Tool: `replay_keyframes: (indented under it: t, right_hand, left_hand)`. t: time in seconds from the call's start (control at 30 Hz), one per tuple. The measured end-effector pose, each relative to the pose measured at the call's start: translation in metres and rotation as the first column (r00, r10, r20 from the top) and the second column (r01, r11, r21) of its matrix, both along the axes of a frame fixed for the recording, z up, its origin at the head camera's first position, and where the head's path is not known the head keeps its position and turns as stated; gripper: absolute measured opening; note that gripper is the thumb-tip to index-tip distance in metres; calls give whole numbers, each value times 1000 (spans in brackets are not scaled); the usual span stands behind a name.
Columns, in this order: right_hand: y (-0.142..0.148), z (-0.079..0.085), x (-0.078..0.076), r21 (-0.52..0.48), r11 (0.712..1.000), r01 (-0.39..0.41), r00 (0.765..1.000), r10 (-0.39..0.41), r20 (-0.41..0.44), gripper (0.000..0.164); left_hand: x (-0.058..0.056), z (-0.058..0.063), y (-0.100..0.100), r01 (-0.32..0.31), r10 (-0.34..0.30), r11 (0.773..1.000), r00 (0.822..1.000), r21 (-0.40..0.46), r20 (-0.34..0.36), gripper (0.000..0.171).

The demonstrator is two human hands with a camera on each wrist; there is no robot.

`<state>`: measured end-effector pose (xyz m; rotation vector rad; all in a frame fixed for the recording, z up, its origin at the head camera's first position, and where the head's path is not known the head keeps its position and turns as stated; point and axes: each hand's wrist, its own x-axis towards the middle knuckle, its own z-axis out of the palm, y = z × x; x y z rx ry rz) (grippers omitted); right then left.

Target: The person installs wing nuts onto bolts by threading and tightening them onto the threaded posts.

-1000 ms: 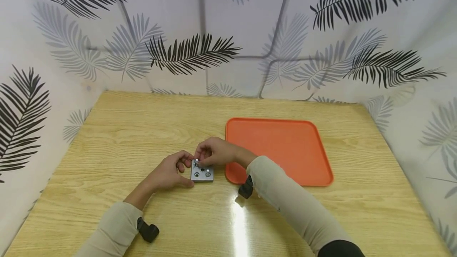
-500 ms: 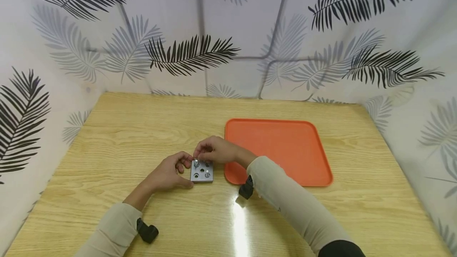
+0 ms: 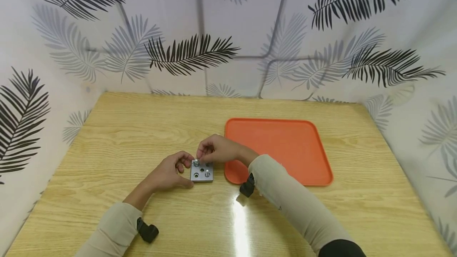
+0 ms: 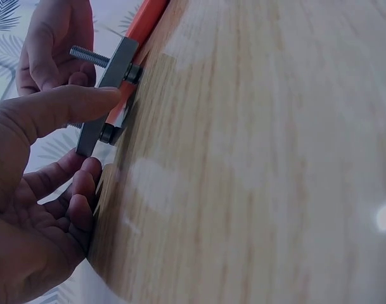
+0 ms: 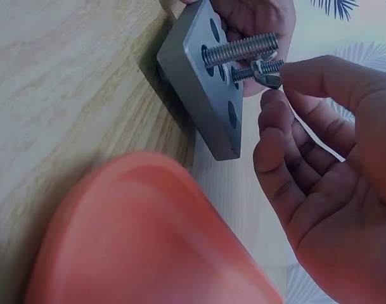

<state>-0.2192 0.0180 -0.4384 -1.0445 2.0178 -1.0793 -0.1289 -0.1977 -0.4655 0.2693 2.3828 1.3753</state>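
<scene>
A small grey metal plate with several holes sits on the table, raised on the bolt heads under it. My left hand holds it, thumb along the near edge and fingers at the far left corner. Two threaded bolts stand up through the plate; the front-right bolt is bare. On the back-left bolt sits a wing nut, partway down the thread. My right hand pinches this wing nut with thumb and forefinger, the other fingers curled beneath.
An orange-red tray lies right of the plate, its left part under my right forearm. The wooden table reaches back to a leaf-patterned cloth. A black wrist camera is strapped to each sleeve.
My right hand's fingers shift slightly about the wing nut, drawing back and then returning. The left hand and the plate stay in place.
</scene>
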Motion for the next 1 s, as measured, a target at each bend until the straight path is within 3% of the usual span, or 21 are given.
replay_keyframes:
  t: [0.27,0.4,0.6,0.8,1.0]
  right_hand:
    - [-2,-2,0,5,998,-58,992,57,112,37]
    - [-4,-2,1,7,998,-68,994,67,82,31]
    - [-4,-1,4,40,999,-2,999,0,49,18]
    - [0,2,3,37,999,8,1000,-9,23,12]
    - [-1,1,0,-21,1000,18,997,-17,70,17]
  left_hand:
    - [0,-2,0,11,-11,1000,1000,-13,-16,60]
    - [0,-2,0,9,-10,1000,1000,-21,-19,59]
    - [0,-2,0,5,-5,1000,1000,-5,-12,62]
    - [0,-2,0,2,-2,1000,1000,-9,-9,62]
    - [0,-1,0,-3,3,1000,1000,-10,0,64]
